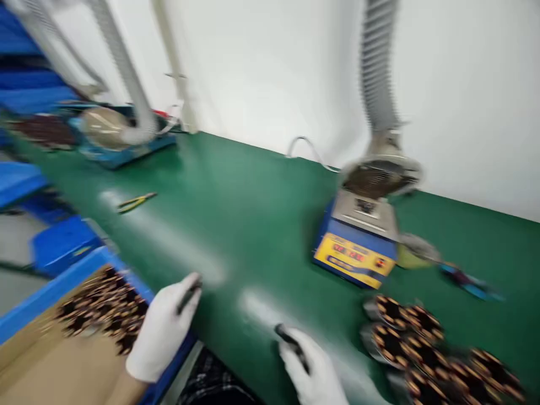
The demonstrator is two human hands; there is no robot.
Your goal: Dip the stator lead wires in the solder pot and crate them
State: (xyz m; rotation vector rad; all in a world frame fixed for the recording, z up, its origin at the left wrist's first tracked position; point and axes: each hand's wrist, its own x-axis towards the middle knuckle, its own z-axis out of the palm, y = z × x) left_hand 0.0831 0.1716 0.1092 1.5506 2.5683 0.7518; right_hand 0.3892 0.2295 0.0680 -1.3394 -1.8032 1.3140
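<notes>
My left hand [166, 323], in a white glove, hovers at the bench's front edge beside a blue tray. Its thumb and fingers are closed around a dark strip, too blurred to name. Just above the green bench top, my right hand [310, 365], also gloved in white, has its fingers curled around a similar dark strip that I cannot make out. Copper-wound round parts [422, 349], like motor stators, stand in a group to the right of that hand. More copper-wound parts [105, 306] lie in the tray to the left.
The blue tray [59, 287] has a brown lining. A blue solder pot-like machine [358, 242] with a yellow panel stands under an exhaust hose [379, 62]. Yellow-handled pliers [135, 202] lie on the green bench [236, 208]. Another hose and machine [109, 129] are farther left.
</notes>
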